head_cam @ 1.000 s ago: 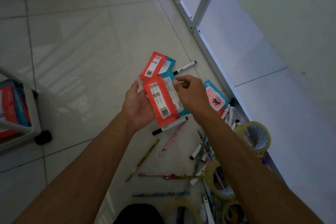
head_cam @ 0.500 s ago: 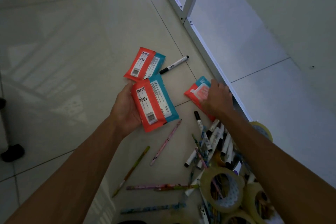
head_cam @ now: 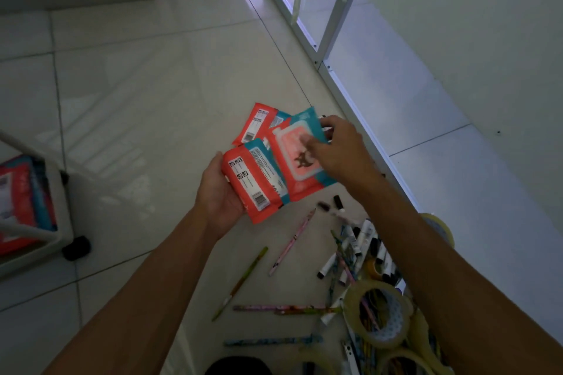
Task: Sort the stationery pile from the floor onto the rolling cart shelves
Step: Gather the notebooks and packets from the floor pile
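Fingers (head_cam: 327, 122) of the right hand (head_cam: 341, 152) pinch a red-and-teal packet (head_cam: 300, 158) face up, laying it over a second packet (head_cam: 256, 186) gripped from beneath by the left hand (head_cam: 217, 195). A third packet (head_cam: 259, 122) lies on the tiled floor (head_cam: 152, 85) just behind. Pencils (head_cam: 291, 242), markers (head_cam: 359, 240) and tape rolls (head_cam: 377, 313) lie scattered at lower right; the rolling cart (head_cam: 33, 222) stands at left.

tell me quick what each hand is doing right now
Left hand: grips a red packet.
Right hand: holds a second packet, face up, laying it over the first.
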